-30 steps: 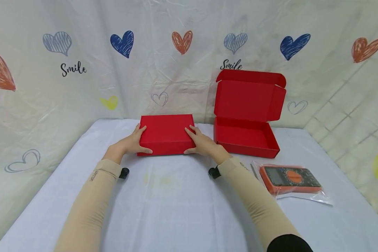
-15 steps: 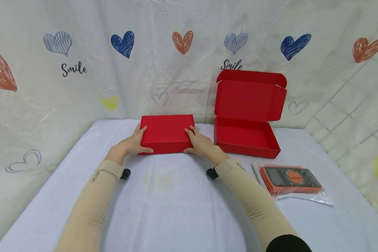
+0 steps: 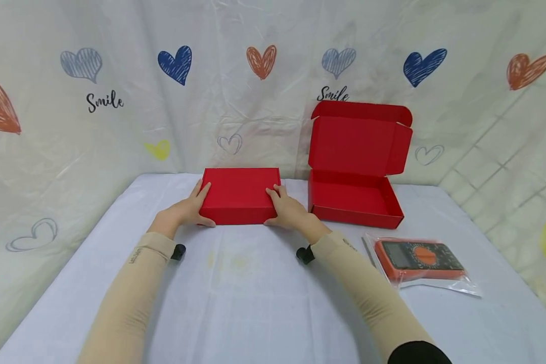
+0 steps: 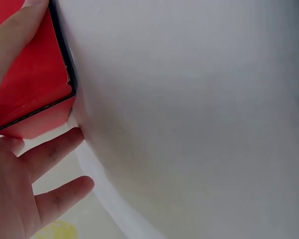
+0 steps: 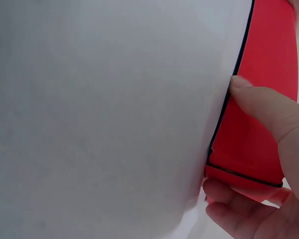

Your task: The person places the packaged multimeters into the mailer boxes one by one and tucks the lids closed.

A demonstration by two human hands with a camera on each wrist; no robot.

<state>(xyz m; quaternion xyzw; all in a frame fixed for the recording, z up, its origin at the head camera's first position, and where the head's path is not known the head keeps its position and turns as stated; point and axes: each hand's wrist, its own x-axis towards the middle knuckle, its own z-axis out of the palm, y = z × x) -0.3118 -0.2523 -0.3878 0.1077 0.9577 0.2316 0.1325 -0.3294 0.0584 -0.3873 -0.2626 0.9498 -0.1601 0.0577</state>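
A closed red cardboard box (image 3: 241, 189) lies flat on the table near the back, held between both hands at its two sides. My left hand (image 3: 184, 210) grips its left front corner, thumb low on the front face and fingers spread along the left side. In the left wrist view, two fingers (image 4: 60, 152) stick out past the box's side wall. On the right end, my right hand (image 3: 291, 210) holds the other front corner. Its thumb (image 5: 259, 102) presses the front face in the right wrist view, while the fingers bend around the side.
A second red box (image 3: 357, 202) stands to the right with its lid raised against the backdrop. Nearer the front right lies an orange multimeter (image 3: 420, 258) in a clear plastic bag. White cloth covers the table (image 3: 245, 303); a heart-printed sheet (image 3: 255, 111) hangs behind.
Both hands stay on the closed box. Its front edge now sits slightly more square to me, and the left thumb has slid a little left along the front. The multimeter and raised-lid box stay put.
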